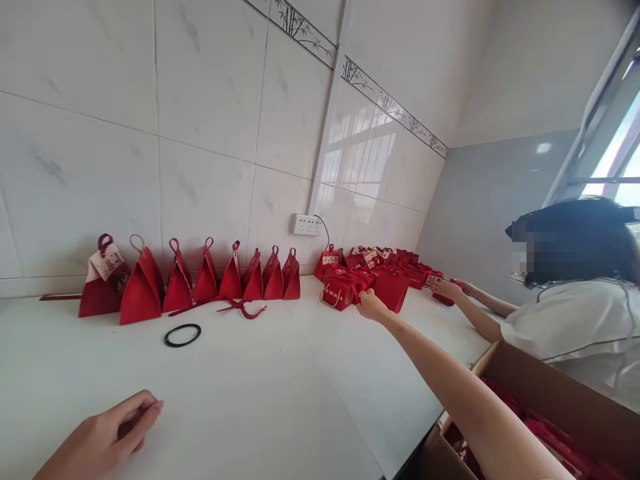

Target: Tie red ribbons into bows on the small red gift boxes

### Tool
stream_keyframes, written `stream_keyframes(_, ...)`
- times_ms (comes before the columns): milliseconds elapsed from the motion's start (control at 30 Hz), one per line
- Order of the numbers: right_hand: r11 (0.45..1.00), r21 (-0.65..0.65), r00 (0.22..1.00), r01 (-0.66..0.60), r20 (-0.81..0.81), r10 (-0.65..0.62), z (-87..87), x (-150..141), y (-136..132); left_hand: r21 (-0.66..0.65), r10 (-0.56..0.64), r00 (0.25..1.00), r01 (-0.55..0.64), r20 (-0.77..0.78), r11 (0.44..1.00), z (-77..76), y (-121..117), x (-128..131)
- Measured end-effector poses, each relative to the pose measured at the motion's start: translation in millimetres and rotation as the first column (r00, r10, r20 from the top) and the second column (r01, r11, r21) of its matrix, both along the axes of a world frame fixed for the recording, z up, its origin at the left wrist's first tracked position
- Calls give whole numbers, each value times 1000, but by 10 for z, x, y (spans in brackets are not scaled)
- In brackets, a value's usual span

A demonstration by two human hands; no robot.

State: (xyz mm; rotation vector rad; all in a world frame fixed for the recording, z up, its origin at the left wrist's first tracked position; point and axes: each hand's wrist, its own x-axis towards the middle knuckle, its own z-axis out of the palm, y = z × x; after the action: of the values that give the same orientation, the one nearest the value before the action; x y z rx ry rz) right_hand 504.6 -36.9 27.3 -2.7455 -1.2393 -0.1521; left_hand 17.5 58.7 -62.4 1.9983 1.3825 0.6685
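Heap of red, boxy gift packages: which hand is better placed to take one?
Likely the right hand: it's right at the heap. The left hand is at the white tabletop's near side, well away from it.

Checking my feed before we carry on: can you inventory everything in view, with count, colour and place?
Standing bags: eight, mostly red, row along the wall
Piled bags: too overlapped to count, red, table's far right
Ribbon strips: several, red, by the row
Ring: one, black, before the row
Table: one, white, below
Tiled wall: one, pale, behind
Socket strip: one, white, on wall
Carton: one, brown, lower right, red contents
Co-worker: one, white top, right
Window: one, bright, right edge
Left hand: one, bare, lower left
Right hand: one, bare, at the pile
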Motion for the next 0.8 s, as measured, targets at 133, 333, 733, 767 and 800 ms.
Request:
stream_keyframes(133,992,127,1000,19,19,-22,-92,-220,503,-25,-55,998,55,-10,998,72,-76,-36)
stream_keyframes(333,982,191,1000,-4,5,3,-175,-173,647,-10,-42,999,42,-9,999,231,-215,19)
stream_keyframes(733,932,232,960,-277,35,276,-37,-398,224,-46,-16,998,19,66,999,352,-276,56)
stream_keyframes(767,917,236,947,-321,54,317,-17,-522,176,-50,-29,997,33,66,998,352,-279,46)
stream_keyframes(800,892,242,924,-382,80,374,4,-665,129,-57,-55,996,59,66,997,352,-281,39)
